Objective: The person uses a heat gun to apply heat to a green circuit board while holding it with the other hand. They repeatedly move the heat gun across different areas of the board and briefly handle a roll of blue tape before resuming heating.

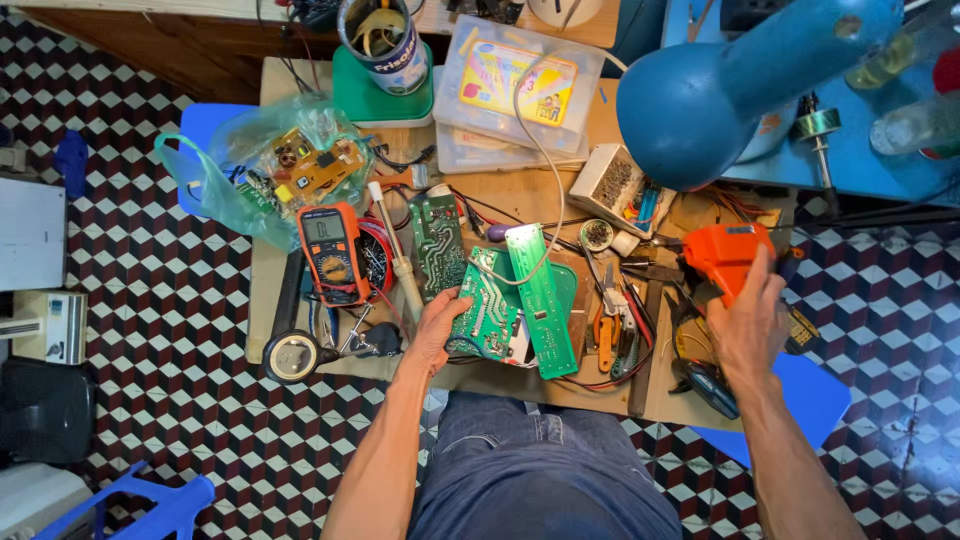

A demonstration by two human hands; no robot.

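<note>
Head cam looking straight down: a small wooden counter (268, 300) packed with electronics junk, sitting on a floor (150, 400) of black, white and red cube-pattern tiles. A big blue lamp shade (690, 105) hangs over the back right corner, with clear plastic boxes (520, 90) stacked at the back.

Left hand (435, 330) is clamped on the edge of a green circuit board (485, 310) near the front middle of the counter. A second, narrow green board (540, 300) lies across it, long axis running front to back, tilted a bit. A third green board (437, 245) sits just behind the left hand, so three loose boards in total, plus more in the green plastic bag (260, 170) at the left.

Right hand (750, 325) is wrapped around an orange soldering gun (725, 255) above the right edge, its body pointing left toward the boards.

One orange multimeter (333, 255) lies left of the boards, long axis front to back, and one pair of orange-handled pliers (606, 335) sits between the hands.
</note>
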